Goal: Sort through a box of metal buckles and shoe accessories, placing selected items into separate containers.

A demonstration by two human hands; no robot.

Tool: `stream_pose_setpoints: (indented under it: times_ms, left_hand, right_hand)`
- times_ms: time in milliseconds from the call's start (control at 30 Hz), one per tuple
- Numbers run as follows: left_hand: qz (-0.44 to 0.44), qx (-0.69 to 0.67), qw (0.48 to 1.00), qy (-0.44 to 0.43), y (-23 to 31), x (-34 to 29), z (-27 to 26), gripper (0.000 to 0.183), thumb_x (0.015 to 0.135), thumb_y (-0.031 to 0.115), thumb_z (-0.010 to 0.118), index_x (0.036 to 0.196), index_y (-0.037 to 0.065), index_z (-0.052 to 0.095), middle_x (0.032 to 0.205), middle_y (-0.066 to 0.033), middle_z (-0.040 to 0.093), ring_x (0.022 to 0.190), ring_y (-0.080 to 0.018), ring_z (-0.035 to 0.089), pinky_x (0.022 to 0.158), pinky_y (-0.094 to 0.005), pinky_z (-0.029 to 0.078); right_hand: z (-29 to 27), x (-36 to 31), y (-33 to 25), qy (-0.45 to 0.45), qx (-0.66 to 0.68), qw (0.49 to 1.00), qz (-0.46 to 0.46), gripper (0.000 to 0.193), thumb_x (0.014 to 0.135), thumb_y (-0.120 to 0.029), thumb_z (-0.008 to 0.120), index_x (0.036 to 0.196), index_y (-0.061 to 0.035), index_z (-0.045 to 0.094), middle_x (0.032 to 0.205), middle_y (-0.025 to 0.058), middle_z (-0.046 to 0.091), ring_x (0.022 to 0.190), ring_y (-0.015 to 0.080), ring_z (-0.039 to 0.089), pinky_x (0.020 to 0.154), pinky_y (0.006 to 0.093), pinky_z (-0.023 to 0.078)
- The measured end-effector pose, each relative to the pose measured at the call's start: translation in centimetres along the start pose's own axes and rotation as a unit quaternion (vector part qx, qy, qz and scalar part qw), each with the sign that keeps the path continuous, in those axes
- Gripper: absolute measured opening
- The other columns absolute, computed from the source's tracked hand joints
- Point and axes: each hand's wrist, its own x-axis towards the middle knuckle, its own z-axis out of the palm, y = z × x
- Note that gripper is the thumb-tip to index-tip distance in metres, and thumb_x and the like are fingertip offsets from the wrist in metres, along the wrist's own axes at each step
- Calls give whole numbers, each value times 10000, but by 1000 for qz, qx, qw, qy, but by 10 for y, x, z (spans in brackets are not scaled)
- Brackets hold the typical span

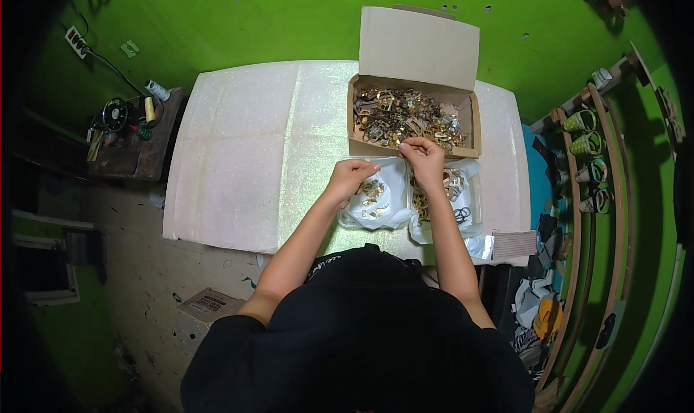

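Note:
My left hand [350,181] is closed in a pinch over the left lined plastic tub [395,181], where small gold-coloured metal pieces [373,190] lie on the white lining. My right hand [425,161] also pinches, near the front edge of an open cardboard box [475,129]. Whatever either set of fingertips holds is too small to make out. Heaped in the box are many buckle-like metal fittings [408,116] in gold, bronze and silver tones. Partly behind my right forearm, the right lined plastic tub [471,203] contains gold-coloured pieces and dark rings [461,215].
A pale, shiny cover spreads over the table [231,152]. By its right front corner lies a ribbed grey-brown piece [514,245]. Sandals [587,144] hang on a wooden rack at right. A side table [134,156] with spools stands left; a carton [210,308] sits on the floor.

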Motion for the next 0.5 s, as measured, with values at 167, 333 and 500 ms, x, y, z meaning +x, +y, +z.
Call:
stream_pose_setpoints:
  times_ms: [167, 333, 500]
  left_hand:
    - [-6, -43, 999, -26, 7, 4, -1, 198, 810, 203, 619, 825, 6, 617, 509, 55, 417, 392, -22, 323, 350, -177, 250]
    - [27, -23, 999, -30, 15, 11, 0, 207, 821, 214, 607, 818, 8, 620, 497, 74, 373, 390, -19, 278, 347, -188, 213]
    - [28, -20, 998, -59, 25, 10, 1, 199, 817, 204, 611, 815, 6, 625, 504, 74, 384, 391, -17, 282, 349, -179, 215]
  right_hand:
    - [1, -4, -4, -39, -6, 999, 16, 141, 750, -19, 649, 859, 44, 586, 755, 56, 612, 668, 87, 583, 616, 194, 475]
    - [9, -11, -18, -109, -120, 987, -13, 117, 731, -31, 665, 818, 21, 607, 756, 42, 617, 663, 78, 573, 599, 203, 468]
    - [17, -15, -37, -106, -224, 962, -111, 117, 692, -45, 691, 772, 10, 626, 726, 54, 614, 640, 111, 579, 587, 228, 467]
